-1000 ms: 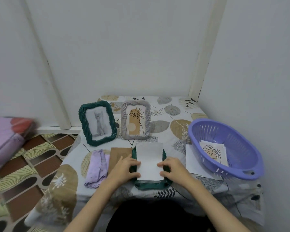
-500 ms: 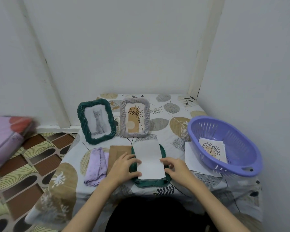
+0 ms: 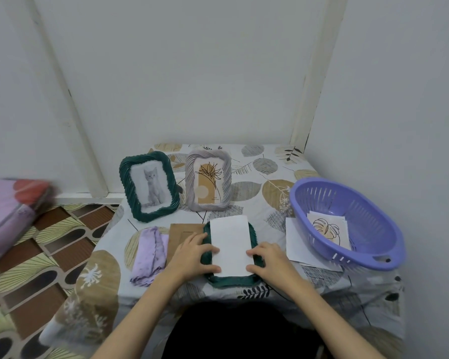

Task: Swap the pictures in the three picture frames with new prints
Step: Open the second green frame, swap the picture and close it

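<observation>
Both hands stayed pressing white print (image 3: 230,246) edges over green frame (image 3: 231,281).

One head-worn camera looks forward and down from above the near edge of the table (image 3: 246,161), close over it. It faces the wall corner behind the table; floor shows to the table's left.

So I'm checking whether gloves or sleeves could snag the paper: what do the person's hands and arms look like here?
Both the left hand and the right hand are bare: no gloves, rings, watch or bracelets show. Both forearms are uncovered down to the bottom edge of the picture, with no sleeve in view. Nails look short and unpainted, as far as can be told.
</observation>
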`<act>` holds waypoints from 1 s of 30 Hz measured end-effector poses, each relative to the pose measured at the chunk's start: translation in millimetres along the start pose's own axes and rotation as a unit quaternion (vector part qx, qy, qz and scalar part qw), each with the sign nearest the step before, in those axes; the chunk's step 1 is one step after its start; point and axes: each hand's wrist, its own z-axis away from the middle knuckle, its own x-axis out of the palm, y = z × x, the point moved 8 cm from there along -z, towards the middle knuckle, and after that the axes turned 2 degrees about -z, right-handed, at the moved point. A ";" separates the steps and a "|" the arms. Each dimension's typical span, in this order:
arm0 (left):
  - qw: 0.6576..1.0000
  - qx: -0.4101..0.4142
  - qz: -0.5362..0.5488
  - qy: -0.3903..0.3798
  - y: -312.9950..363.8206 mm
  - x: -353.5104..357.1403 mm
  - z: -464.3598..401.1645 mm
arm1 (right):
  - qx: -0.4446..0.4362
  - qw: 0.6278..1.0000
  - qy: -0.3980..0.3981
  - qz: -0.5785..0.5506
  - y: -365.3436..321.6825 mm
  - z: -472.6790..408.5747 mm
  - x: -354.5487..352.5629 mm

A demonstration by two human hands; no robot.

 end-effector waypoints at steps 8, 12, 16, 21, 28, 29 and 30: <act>1.000 -0.005 0.004 -0.007 -1.9 -2.5 -0.5 | -0.001 0.997 -0.046 0.054 -1.6 -4.0 -0.8; 1.000 0.005 0.009 -0.008 -1.4 -2.8 -0.4 | -0.003 0.995 -0.073 0.066 -0.3 -4.8 -2.9; 1.000 0.015 -0.007 -0.016 0.7 -4.1 -2.5 | -0.001 0.994 -0.085 0.065 -2.5 -5.9 -4.1; 0.999 0.016 -0.027 -0.029 2.5 -4.9 -1.8 | -0.004 0.994 -0.085 0.071 -5.2 -6.1 -6.5; 0.998 0.045 -0.037 -0.038 4.4 -3.2 6.3 | -0.002 0.992 -0.088 0.085 -5.3 -5.6 -6.8; 0.997 0.049 -0.042 -0.036 6.1 -4.7 6.6 | -0.001 0.992 -0.088 0.094 -7.0 -6.0 -7.0; 0.997 0.052 -0.049 -0.038 8.5 -5.6 6.7 | -0.002 0.991 -0.083 0.103 -9.4 -6.9 -7.7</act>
